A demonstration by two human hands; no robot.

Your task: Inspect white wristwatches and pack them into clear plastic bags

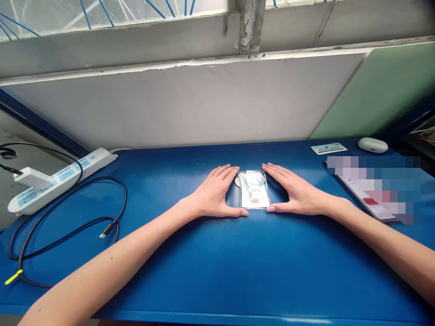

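Head view: pouch of clear plastic [254,190], small and oblong with white moulded parts inside, lies flat on the glossy blue counter [217,267], straight ahead of the person. Its long axis runs away from the body, its short near edge facing the wrists.

The left hand [214,194] rests palm down just left of the pouch and the right hand [294,194] palm down just right of it, so the pouch sits in the gap between them, equally near to both. On each hand the fingers [224,173] are stretched out, lying side by side and angled inward towards the pouch's far end. They grip nothing. The thumbs reach inward along the counter, and their tips come to the pouch's two near corners; whether they press on the plastic I cannot tell. A small pale disc [237,182] shows at the pouch's left edge, beside the left fingertips.

Well to the left of the pouch lie a long white power strip [64,174] and a looped black cable [68,226]. Well to the right and beyond it sit a white oval case [373,145] and a white label card [329,148].
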